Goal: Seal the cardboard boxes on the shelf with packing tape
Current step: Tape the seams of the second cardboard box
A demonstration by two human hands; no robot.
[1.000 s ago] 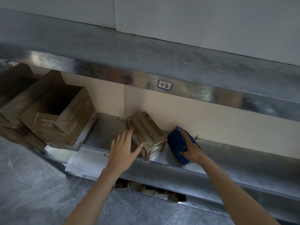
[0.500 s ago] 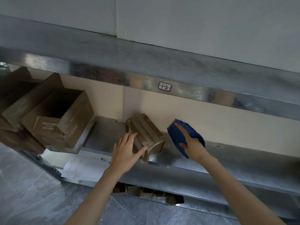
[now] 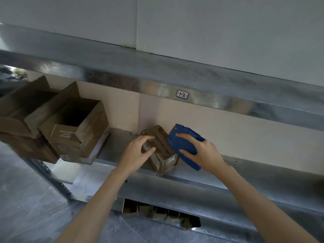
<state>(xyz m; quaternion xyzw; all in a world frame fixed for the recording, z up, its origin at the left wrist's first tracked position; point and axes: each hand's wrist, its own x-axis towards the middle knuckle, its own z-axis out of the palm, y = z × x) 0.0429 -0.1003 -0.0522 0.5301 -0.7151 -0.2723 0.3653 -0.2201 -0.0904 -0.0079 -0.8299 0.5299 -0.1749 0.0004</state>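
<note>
Head view: the small box [image 3: 163, 156] sits tilted at the front of the shelf [image 3: 254, 172], closed, with 2 hands on it.

- **Change:** half a second ago the blue dispenser [image 3: 181, 144] stood on the shelf just right of the box. Now it is lifted, and its nose touches the box's upper right edge.
- **Right hand:** the right hand [image 3: 205, 151] grips the dispenser, fingers over its top and thumb under.
- **Left hand:** the left hand [image 3: 135, 155], spread flat against the box's left side a second ago, now curls over the top with the thumb on the near face, steadying it.
- **Meaning:** taping of this box looks about to begin. No fresh strip shows yet. A band runs along its top, but I cannot tell if that is tape.
- **Containers:** left of the box stands an open carton [image 3: 75, 135] with its flaps up. Its inside is dark, so I cannot tell what it holds. Farther left, a second carton [image 3: 22, 111] is also open. Both remain unsealed.
- **Below the box:** more cardboard [image 3: 157, 212] shows under the shelf.
</note>
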